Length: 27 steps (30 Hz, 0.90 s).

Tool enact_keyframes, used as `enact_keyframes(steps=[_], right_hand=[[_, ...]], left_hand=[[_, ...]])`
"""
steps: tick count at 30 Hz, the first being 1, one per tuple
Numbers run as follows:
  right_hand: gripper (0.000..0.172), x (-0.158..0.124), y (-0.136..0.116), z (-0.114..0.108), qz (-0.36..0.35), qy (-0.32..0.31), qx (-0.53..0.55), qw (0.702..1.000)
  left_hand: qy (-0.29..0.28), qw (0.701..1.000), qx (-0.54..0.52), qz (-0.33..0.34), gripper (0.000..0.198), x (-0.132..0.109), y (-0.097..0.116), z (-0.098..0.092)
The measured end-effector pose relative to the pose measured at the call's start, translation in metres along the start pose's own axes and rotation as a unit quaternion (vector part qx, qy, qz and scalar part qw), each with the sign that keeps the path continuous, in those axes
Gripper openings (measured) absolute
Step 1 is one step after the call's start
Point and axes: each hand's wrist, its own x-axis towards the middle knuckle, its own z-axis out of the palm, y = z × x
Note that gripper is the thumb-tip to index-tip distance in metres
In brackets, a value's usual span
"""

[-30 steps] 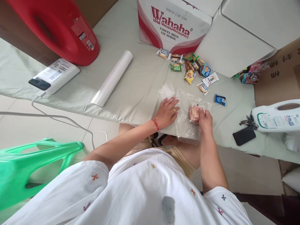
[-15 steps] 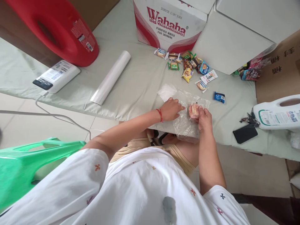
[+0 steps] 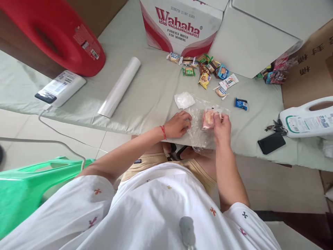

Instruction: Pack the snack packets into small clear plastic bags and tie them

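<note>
Held the right hand (image 3: 223, 129) low over the near side of a cloth-covered table (image 3: 156, 90), with the right forearm (image 3: 229, 170) pointing away from the body, leaning slightly left. Pinched a pink packet (image 3: 208, 119) by its right end, with the thumb on top and the other fingers curled together, partly hidden from above. Had the packet near the middle of the near side, over a sheet of clear plastic (image 3: 197, 133); could not tell whether resting on it or just above.

Had the left forearm (image 3: 127, 152) slanting in from the near left, with the elbow bent and a red cord (image 3: 163, 132) around the wrist. Rested the left hand (image 3: 178, 124) back upward, to the left of the packet and apart from it. Bent its fingers inward and close together, with the tips at the left edge of the plastic; could not tell whether pinching any of it.

Saw a small white pad (image 3: 184, 100) just beyond the left hand, and wrapped snacks (image 3: 204, 80) farther off, before a Wahaha box (image 3: 183, 26). Noted one blue snack (image 3: 241, 103) beyond the right hand to its right, then keys (image 3: 275, 128) and a white bottle (image 3: 308, 119) at far right. Found a white roll (image 3: 119, 86) lying to the left, with a red bottle (image 3: 88, 55) beyond.
</note>
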Motion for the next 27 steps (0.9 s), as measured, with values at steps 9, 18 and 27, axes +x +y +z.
enact_keyframes(steps=[9,18,27], right_hand=[[0.059,-0.029,0.000,-0.001,-0.216,0.069,-0.239,0.944],[0.089,-0.104,-0.020,0.006,-0.273,-0.071,-0.209,0.936],[0.024,-0.097,-0.010,-0.023,-0.097,0.037,-0.036,0.994]], left_hand=[[0.031,0.996,-0.076,0.031,0.013,-0.020,-0.002,-0.021],[0.039,0.996,-0.074,0.036,0.025,0.007,0.030,-0.028],[-0.068,0.989,-0.053,0.122,0.090,0.065,-0.001,-0.042]])
